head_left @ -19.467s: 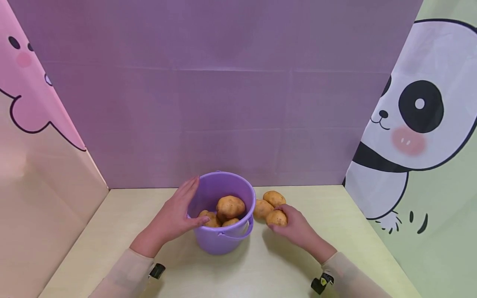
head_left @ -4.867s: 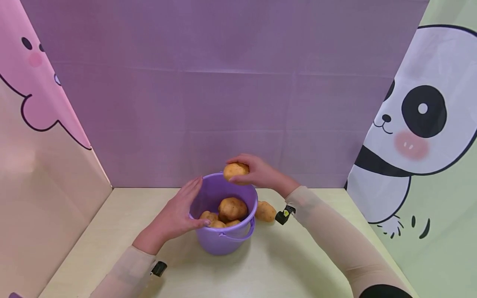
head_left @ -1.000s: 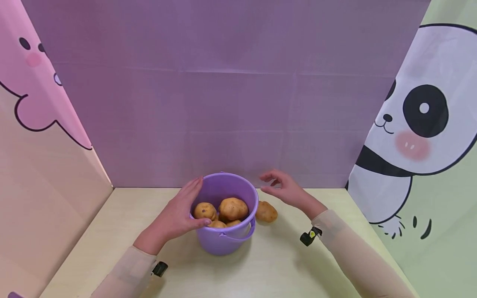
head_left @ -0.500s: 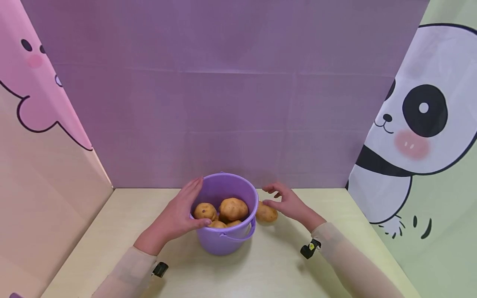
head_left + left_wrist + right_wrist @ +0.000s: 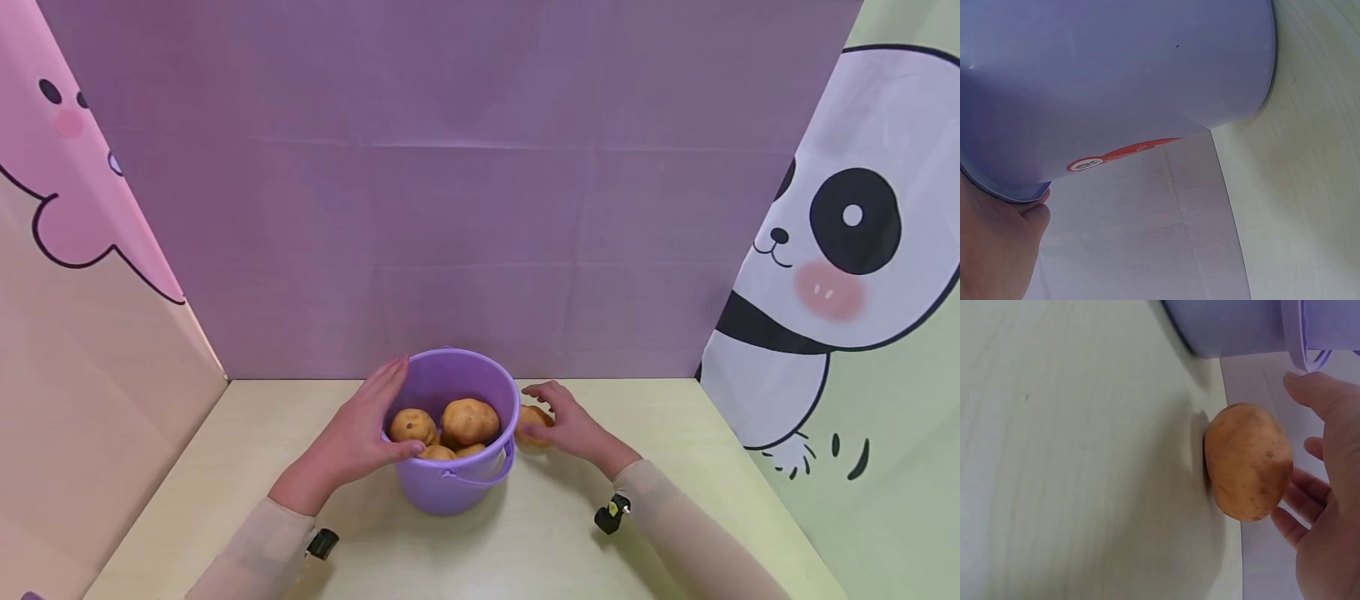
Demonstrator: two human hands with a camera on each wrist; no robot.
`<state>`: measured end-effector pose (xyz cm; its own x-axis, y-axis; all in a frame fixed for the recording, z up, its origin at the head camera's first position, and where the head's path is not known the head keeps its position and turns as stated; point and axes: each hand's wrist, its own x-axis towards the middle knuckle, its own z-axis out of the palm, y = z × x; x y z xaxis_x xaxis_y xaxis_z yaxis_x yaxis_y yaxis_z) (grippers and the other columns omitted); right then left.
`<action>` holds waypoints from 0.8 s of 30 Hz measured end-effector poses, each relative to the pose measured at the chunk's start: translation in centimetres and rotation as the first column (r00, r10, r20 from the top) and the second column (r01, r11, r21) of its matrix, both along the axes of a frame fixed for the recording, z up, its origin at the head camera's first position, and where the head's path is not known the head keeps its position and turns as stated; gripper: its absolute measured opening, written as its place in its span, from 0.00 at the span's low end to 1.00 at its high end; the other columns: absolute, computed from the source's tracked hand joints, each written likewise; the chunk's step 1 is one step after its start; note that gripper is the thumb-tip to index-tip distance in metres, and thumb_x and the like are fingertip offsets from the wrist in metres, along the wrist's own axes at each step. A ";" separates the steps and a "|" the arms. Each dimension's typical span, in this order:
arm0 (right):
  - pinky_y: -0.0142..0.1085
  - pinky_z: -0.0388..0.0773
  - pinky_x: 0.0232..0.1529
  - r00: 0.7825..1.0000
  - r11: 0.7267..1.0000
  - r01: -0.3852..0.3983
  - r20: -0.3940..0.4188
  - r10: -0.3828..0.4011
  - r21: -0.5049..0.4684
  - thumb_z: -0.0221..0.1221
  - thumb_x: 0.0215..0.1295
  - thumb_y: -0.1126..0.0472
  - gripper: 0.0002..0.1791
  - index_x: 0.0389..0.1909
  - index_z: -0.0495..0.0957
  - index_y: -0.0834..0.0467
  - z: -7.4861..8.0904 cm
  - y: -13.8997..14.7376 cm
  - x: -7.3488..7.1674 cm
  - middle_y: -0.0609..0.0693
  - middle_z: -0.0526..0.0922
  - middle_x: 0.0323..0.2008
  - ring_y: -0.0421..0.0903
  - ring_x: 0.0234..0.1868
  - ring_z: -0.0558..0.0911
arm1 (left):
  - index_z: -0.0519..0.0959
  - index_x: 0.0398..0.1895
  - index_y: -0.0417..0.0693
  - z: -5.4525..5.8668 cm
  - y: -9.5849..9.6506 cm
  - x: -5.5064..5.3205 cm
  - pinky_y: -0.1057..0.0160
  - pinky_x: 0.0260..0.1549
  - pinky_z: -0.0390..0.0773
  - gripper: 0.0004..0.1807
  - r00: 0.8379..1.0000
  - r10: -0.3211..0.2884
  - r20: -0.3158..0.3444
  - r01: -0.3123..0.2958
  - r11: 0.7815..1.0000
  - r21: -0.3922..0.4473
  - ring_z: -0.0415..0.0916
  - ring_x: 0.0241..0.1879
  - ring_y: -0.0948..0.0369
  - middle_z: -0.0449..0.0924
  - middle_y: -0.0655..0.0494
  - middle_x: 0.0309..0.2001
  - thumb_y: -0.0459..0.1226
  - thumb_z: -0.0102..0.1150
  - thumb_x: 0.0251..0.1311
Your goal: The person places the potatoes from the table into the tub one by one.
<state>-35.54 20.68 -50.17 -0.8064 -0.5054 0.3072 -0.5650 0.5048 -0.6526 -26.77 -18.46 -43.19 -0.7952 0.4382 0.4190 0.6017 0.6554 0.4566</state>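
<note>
A purple bucket [image 5: 450,492] stands upright on the table with several potatoes [image 5: 470,421] inside. My left hand [image 5: 352,437] holds the bucket's left rim, thumb over the front edge and fingers along the back left. In the left wrist view, part of the left hand [image 5: 997,244] lies against the rim. One potato [image 5: 1249,464] rests on the table just right of the bucket. Around its far right side my right hand [image 5: 573,425] is spread, thumb and fingers apart. The right wrist view shows the right hand [image 5: 1335,481] beside and over that potato, not closed on it.
The bucket's handle [image 5: 487,479] hangs down at its front right. Behind the pale wooden table [image 5: 540,542] rises a purple backdrop [image 5: 480,208]. Side panels carry a pink cartoon figure [image 5: 75,183] at left and a panda [image 5: 847,250] at right.
Potatoes beside the bucket have dropped from three to one, with more inside. My right hand, earlier above the bucket with a potato, came away empty and lowered to the last one. The left hand stayed.
</note>
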 end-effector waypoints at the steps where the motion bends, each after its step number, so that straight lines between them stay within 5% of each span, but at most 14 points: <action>1: 0.58 0.75 0.66 1.000 1.000 0.004 0.005 -0.004 0.007 0.76 0.69 0.53 0.37 0.73 0.76 0.66 -0.1 -0.1 0.0 0.67 0.78 0.65 0.63 0.67 0.75 | 0.55 0.86 0.28 0.0 0.0 0.0 0.30 0.79 0.57 0.65 1.000 0.000 -0.003 0.000 1.000 -0.001 0.49 0.86 0.36 0.53 0.35 0.87 0.56 0.79 0.57; 9: 0.57 0.73 0.68 1.000 0.998 0.012 -0.017 -0.011 0.063 0.77 0.66 0.52 0.36 0.71 0.78 0.60 -0.9 -0.7 -0.6 0.64 0.78 0.63 0.60 0.66 0.74 | 0.55 0.87 0.30 0.1 0.0 0.1 0.31 0.80 0.56 0.65 1.000 0.003 0.018 -0.003 1.000 0.006 0.47 0.87 0.39 0.52 0.38 0.88 0.57 0.79 0.58; 24: 0.46 0.77 0.58 0.998 0.998 0.058 0.000 -0.058 0.030 0.82 0.61 0.57 0.35 0.68 0.82 0.57 -2.7 -1.3 -0.6 0.52 0.81 0.55 0.49 0.55 0.77 | 0.55 0.86 0.29 0.0 0.0 -0.1 0.29 0.79 0.57 0.64 1.000 0.001 -0.006 -0.001 1.000 0.002 0.49 0.86 0.36 0.53 0.35 0.87 0.56 0.79 0.58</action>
